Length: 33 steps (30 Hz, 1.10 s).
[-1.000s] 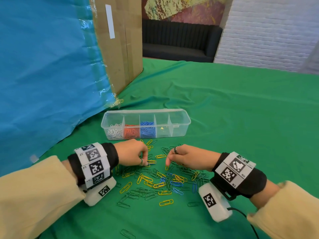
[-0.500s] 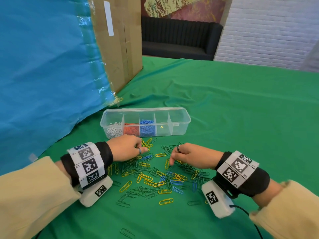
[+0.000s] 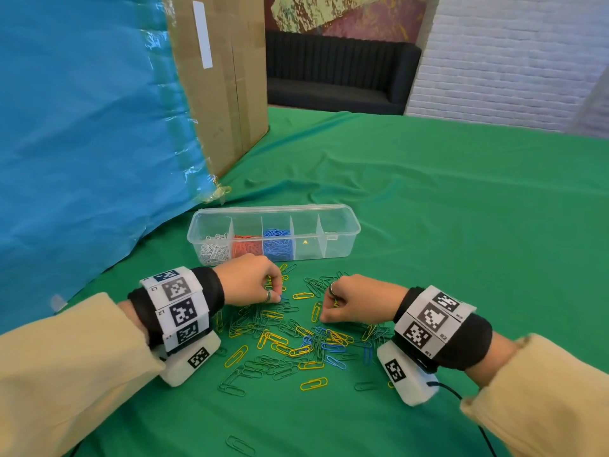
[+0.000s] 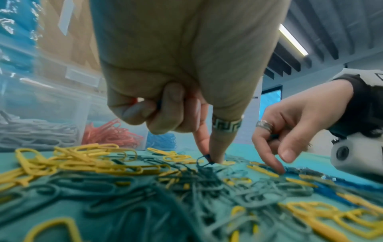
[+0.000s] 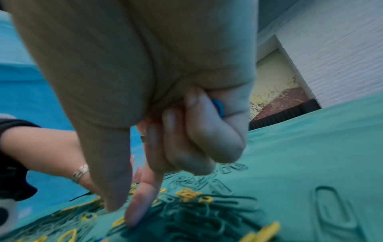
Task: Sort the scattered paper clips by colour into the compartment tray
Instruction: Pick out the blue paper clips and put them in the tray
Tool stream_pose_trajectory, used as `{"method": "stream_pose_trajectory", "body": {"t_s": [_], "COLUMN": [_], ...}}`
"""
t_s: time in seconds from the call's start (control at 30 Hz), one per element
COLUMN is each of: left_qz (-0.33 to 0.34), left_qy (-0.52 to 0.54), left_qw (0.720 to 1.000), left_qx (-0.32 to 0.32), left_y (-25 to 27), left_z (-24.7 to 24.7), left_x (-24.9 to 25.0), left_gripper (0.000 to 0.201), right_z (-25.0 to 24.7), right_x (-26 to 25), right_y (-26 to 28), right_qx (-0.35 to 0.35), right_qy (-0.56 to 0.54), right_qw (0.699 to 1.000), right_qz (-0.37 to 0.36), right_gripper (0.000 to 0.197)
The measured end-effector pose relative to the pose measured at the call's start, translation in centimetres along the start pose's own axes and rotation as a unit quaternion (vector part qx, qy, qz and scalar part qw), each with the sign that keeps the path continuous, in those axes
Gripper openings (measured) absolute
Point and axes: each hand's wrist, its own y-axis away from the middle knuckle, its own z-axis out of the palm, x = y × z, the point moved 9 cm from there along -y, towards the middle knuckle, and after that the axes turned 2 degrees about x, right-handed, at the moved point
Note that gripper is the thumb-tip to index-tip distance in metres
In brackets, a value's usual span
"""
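On green cloth, tray [image 3: 342,215] lengthwise left-right, both hands pinching blue clips [image 4: 205,159].

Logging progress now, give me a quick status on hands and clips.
Left hand pinching a blue clip in the pile. Right hand holds blue clips, fingertip on the pile. Tray: white, red, blue filled.

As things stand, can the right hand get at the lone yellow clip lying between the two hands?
Probably yes: the yellow clip lies bare on the cloth beside the right hand, nothing between them, though its curled fingers already hold a blue clip.
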Motion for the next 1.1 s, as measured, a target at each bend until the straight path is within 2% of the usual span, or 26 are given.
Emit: {"method": "stream_pose_trajectory", "body": {"t_s": [0.17, 0.23, 0.27, 0.3, 0.37, 0.43, 0.53, 0.6, 0.67, 0.77, 0.83, 0.87, 0.93, 1.0, 1.03, 1.1], "left_qz": [-0.026, -0.033, -0.048, -0.061, -0.076, -0.082, -0.078, -0.085, -0.093, -0.116, -0.131, -0.133, -0.126, -0.110, -0.100, -0.087], "left_qy": [0.071, 0.178, 0.274, 0.378, 0.554, 0.646, 0.712, 0.736, 0.744, 0.747, 0.741, 0.726, 0.663, 0.578, 0.546, 0.503], "left_qw": [0.997, 0.983, 0.960, 0.924, 0.828, 0.757, 0.691, 0.661, 0.649, 0.638, 0.641, 0.657, 0.722, 0.795, 0.819, 0.848], "left_qx": [0.033, 0.029, 0.022, 0.008, -0.026, -0.058, -0.102, -0.118, -0.129, -0.145, -0.153, -0.154, -0.150, -0.147, -0.148, -0.146], "left_y": [1.0, 1.3, 1.5, 1.6, 1.7, 1.7, 2.0, 2.0, 2.0, 2.0, 2.1, 2.2, 2.1, 2.2, 2.2, 2.3], "left_z": [-1.0, -0.7, -0.5, -0.2, 0.4, 0.9, 1.4, 2.0, 2.6, 3.5, 4.1, 4.3, 4.4, 4.3, 4.2, 3.9], "left_x": [-0.6, -0.4, -0.4, -0.3, 0.1, 0.4, 1.4, 1.8, 2.1, 2.2, 2.2, 2.2, 2.1, 2.2, 2.5, 3.1], "left_gripper": [0.014, 0.014, 0.016, 0.021, 0.025, 0.021, 0.009, 0.011, 0.014, 0.020, 0.025, 0.027, 0.027, 0.026, 0.026, 0.020], "right_z": [0.6, 1.0, 1.2, 1.5, 1.5, 1.0, 0.6, 1.2, 1.9, 2.3, 2.3, 2.1, 1.8, 1.2, 1.0, 0.6], "right_x": [-0.6, -0.8, -1.0, -1.0, -0.9, -0.6, 0.2, 0.5, 0.5, 0.7, 0.8, 0.7, 0.7, 0.5, 0.4, 0.1], "right_y": [0.1, 0.2, 0.2, 0.3, 0.6, 0.8, 1.2, 1.6, 1.8, 2.1, 2.3, 2.3, 2.4, 2.4, 2.3, 2.2], "right_qx": [-0.006, -0.014, -0.023, -0.031, -0.037, -0.026, -0.014, -0.032, -0.061, -0.069, -0.058, -0.053, -0.042, -0.016, -0.002, 0.023], "right_qy": [0.036, 0.040, 0.035, 0.027, 0.008, -0.038, -0.212, -0.360, -0.463, -0.523, -0.548, -0.557, -0.542, -0.461, -0.420, -0.367], "right_qw": [0.999, 0.999, 0.999, 0.999, 0.999, 0.999, 0.977, 0.932, 0.884, 0.849, 0.834, 0.828, 0.839, 0.887, 0.908, 0.929], "right_qz": [-0.004, -0.015, -0.022, -0.025, -0.028, -0.025, 0.001, 0.018, 0.020, 0.034, 0.036, 0.032, 0.016, -0.007, -0.017, -0.033], "right_gripper": [0.019, 0.015, 0.011, 0.008, 0.013, 0.017, 0.011, 0.017, 0.027, 0.028, 0.025, 0.023, 0.020, 0.015, 0.013, 0.013]}}
